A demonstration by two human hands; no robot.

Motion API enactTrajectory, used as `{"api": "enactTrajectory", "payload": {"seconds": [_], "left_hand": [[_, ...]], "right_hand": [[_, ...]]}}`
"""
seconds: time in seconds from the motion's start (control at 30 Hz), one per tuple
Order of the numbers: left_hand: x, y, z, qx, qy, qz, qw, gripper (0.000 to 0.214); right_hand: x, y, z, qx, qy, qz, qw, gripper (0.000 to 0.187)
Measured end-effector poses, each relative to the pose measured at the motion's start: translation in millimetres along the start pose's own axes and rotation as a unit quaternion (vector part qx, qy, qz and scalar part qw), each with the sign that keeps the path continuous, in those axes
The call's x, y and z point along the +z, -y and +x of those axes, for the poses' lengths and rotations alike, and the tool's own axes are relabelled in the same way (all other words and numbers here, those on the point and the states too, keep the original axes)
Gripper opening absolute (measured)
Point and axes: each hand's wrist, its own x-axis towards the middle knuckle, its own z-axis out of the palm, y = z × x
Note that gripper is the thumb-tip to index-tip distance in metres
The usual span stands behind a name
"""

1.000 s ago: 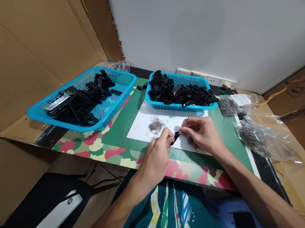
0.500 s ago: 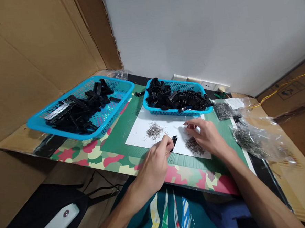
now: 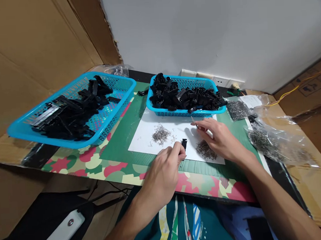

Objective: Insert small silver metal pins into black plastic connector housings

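Observation:
My left hand (image 3: 166,166) pinches a small black plastic part (image 3: 184,144) over the near edge of a white paper sheet (image 3: 145,133). My right hand (image 3: 218,140) is closed on thin metal tweezers (image 3: 193,121), whose tip points up toward the right blue basket (image 3: 186,113). The right hand rests just above a pile of small metal springs (image 3: 206,150). Another spring pile (image 3: 160,133) lies left of centre on the paper. The two hands are apart.
A left blue basket (image 3: 116,113) and the right one both hold several black plastic parts. Clear bags of metal springs (image 3: 273,142) lie at the right. A green mat (image 3: 126,136) covers a camouflage-patterned tabletop; cardboard walls stand at the left.
My right hand pulled the tweezers away from the black part and moved right and back, toward the basket. The left hand kept the part. The camera view shifted slightly.

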Motion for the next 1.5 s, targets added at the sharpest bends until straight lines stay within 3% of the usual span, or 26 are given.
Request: {"api": "enactTrajectory", "payload": {"seconds": [0.13,0.23,0.43,0.6,0.67,0.77,0.83,1.0,1.17,1.5], "left_hand": [[0.1,-1,0,-0.006,0.003,-0.014,1.0,0.019],[-0.2,-2,0,-0.004,0.008,-0.01,1.0,0.018],[-3.4,-8,-1,-0.014,0.019,0.016,1.0,0.023],[0.3,-5,0,-0.007,0.016,0.05,0.999,0.013],[3.3,-2,1,-0.012,0.006,0.049,0.999,0.013],[7.0,2,2,-0.016,-0.011,0.051,0.998,0.037],[7.5,4,1,-0.022,-0.018,0.053,0.998,0.043],[2.1,7,-6,-0.066,0.029,-0.03,0.997,0.049],[1.3,9,-8,-0.072,0.045,-0.074,0.994,0.047],[6.0,8,-5,-0.059,0.018,-0.013,0.998,0.044]], "right_hand": [[-5,5,0,0.027,-0.003,0.116,0.993,0.012],[-3,8,0,0.055,-0.001,0.193,0.98,0.019],[-5,8,-1,0.071,0.006,0.176,0.982,0.026],[-6,4,-1,0.09,0.003,0.267,0.959,0.03],[-5,4,-1,0.094,0.005,0.258,0.961,0.03],[-9,5,-1,0.083,0.017,0.192,0.978,0.028],[-14,6,-3,0.066,0.034,0.144,0.987,0.03],[-28,4,-6,0.021,0.086,0.067,0.994,0.03],[-26,5,-6,-0.012,0.122,0.083,0.989,0.032],[-17,4,-5,-0.026,0.131,0.072,0.988,0.032]]}}
